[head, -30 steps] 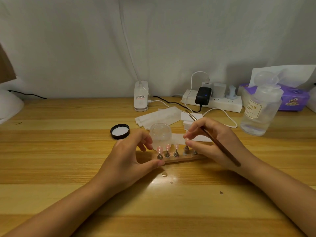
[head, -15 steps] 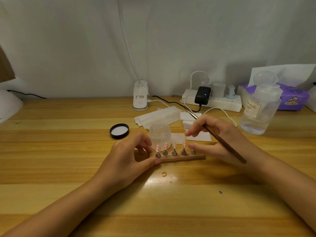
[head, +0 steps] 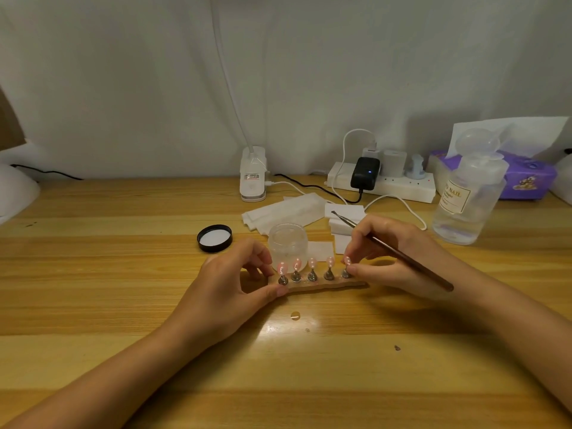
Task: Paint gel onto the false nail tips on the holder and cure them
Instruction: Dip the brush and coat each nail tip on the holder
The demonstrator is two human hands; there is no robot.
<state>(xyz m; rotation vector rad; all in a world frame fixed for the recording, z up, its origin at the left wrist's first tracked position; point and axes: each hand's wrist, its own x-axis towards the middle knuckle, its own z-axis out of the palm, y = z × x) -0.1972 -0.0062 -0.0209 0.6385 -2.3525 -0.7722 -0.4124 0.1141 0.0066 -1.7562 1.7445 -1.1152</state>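
A narrow wooden holder (head: 328, 285) lies on the desk with several pink false nail tips (head: 312, 262) standing on small metal pegs. My left hand (head: 230, 284) pinches the holder's left end between thumb and fingers. My right hand (head: 391, 253) holds a thin brown brush (head: 402, 254) across its fingers, brush end pointing back left, while its fingertips touch the rightmost nail tip (head: 347, 261). An open clear gel jar (head: 288, 243) stands just behind the holder.
The jar's black lid (head: 214, 238) lies to the left. White wipes (head: 284, 212) and pads, a white clip lamp base (head: 253, 178), a power strip (head: 383, 182) with chargers and cables, a clear liquid bottle (head: 467, 199) and a purple tissue box (head: 526, 178) sit behind.
My right hand has shifted right along the holder, uncovering the right-hand tips, and its fingertips now touch the last tip. The left hand keeps its pinch.
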